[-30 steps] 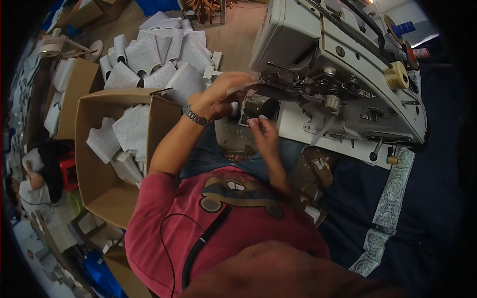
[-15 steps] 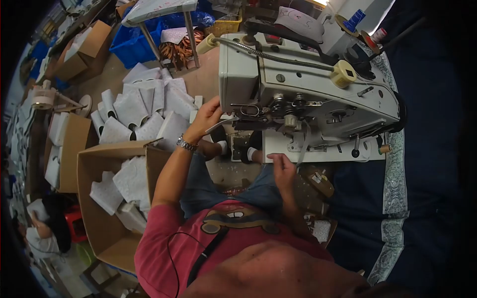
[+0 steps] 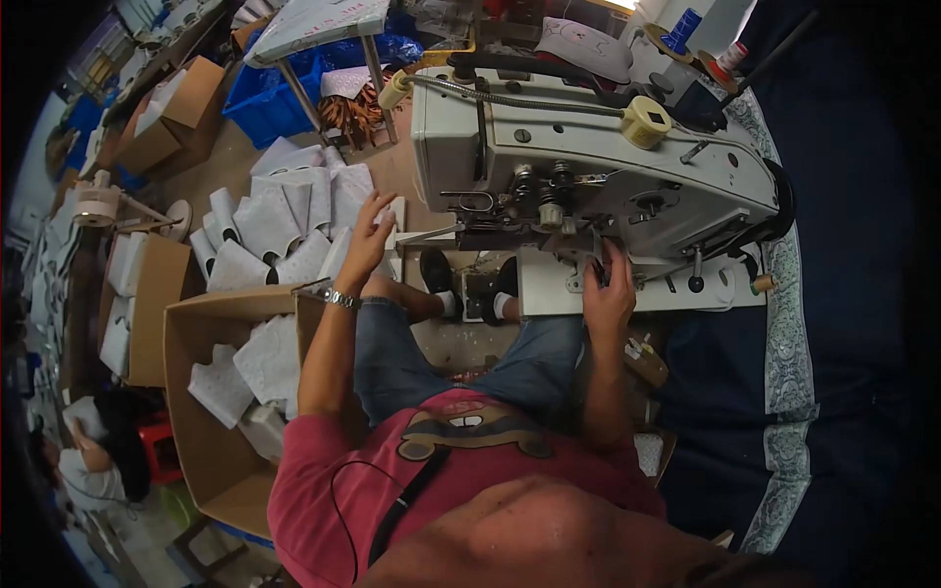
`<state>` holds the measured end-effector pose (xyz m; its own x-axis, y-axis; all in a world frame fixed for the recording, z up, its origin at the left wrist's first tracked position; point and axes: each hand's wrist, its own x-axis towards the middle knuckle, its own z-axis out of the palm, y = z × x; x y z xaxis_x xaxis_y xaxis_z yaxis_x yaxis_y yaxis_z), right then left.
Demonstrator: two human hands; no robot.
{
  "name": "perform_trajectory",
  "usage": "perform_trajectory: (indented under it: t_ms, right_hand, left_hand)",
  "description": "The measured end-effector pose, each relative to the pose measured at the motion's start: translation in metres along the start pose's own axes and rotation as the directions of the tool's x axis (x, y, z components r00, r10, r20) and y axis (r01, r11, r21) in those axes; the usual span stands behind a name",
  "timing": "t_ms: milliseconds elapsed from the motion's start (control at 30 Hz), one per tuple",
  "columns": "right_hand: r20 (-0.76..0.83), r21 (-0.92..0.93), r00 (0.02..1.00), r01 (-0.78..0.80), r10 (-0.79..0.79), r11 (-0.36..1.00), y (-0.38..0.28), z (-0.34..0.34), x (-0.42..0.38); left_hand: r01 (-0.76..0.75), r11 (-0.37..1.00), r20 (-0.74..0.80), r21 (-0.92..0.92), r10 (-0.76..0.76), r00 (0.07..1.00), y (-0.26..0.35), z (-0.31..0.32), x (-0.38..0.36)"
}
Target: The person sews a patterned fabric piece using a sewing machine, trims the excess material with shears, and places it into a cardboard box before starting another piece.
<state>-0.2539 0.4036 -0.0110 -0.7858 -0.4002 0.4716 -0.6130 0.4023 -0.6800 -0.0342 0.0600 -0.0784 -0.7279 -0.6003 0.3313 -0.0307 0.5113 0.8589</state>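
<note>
A white industrial sewing machine (image 3: 578, 147) stands in front of me, its head running left to right. My left hand (image 3: 369, 235) is raised beside the machine's left end, fingers stretched and apart, with nothing visible in it. A flat metal lever (image 3: 428, 235) sticks out of the machine toward that hand. Under the machine head, my right hand (image 3: 610, 284) is at the white machine bed (image 3: 667, 294), fingers bent together around a small dark thing that I cannot make out. A pale strip (image 3: 597, 241) hangs just above these fingers.
An open cardboard box (image 3: 230, 304) with pale patterned pieces is at my left. More pieces (image 3: 284, 211) lie piled behind it, near a blue crate (image 3: 270, 103). Dark cloth with a patterned band (image 3: 786, 363) spreads at right. Another person (image 3: 88, 456) sits far left.
My left hand has come away from the machine's left end, moving left and opening. The right hand has risen from the bed's front edge to beneath the machine head.
</note>
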Motion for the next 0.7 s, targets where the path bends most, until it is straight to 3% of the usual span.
perform_trajectory:
  t_ms: [33, 100, 167, 200, 367, 433, 533, 700]
  right_hand:
    - [0.012, 0.002, 0.999, 0.033, -0.034, 0.999, 0.004, 0.0, -0.001]
    - [0.022, -0.025, 0.998, 0.055, -0.054, 0.998, 0.014, -0.002, 0.001]
    - [0.004, -0.041, 0.995, 0.104, -0.104, 0.994, 0.013, -0.002, 0.003]
    - [0.026, -0.037, 0.995, 0.095, -0.094, 0.995, 0.014, -0.002, 0.004]
    - [0.018, -0.158, 0.988, 0.157, -0.156, 0.975, 0.011, -0.011, 0.018]
    - [0.022, -0.186, 0.985, 0.173, -0.172, 0.967, 0.011, -0.019, 0.024]
    - [0.033, -0.252, 0.977, 0.213, -0.211, 0.944, 0.011, -0.03, 0.029]
    - [-0.024, -0.369, 0.958, 0.256, -0.285, 0.893, 0.027, -0.051, 0.025]
  left_hand:
    - [0.297, 0.868, -0.004, -0.398, -0.326, 0.945, 0.043, -0.021, -0.001]
    - [0.147, 0.958, -0.095, -0.247, -0.174, 0.98, 0.043, -0.013, -0.024]
    - [0.23, 0.867, 0.133, -0.442, -0.19, 0.973, 0.064, -0.01, -0.036]
    - [0.227, 0.851, 0.09, -0.473, -0.209, 0.974, 0.084, 0.0, -0.038]
    - [0.208, 0.802, 0.021, -0.559, -0.237, 0.971, 0.064, 0.013, -0.034]
    - [0.165, 0.658, 0.016, -0.735, -0.227, 0.974, 0.06, 0.016, -0.032]
    - [0.197, 0.581, 0.049, -0.79, -0.261, 0.964, 0.064, 0.017, -0.029]
    - [0.262, 0.624, 0.138, -0.736, -0.241, 0.961, 0.069, 0.032, -0.019]
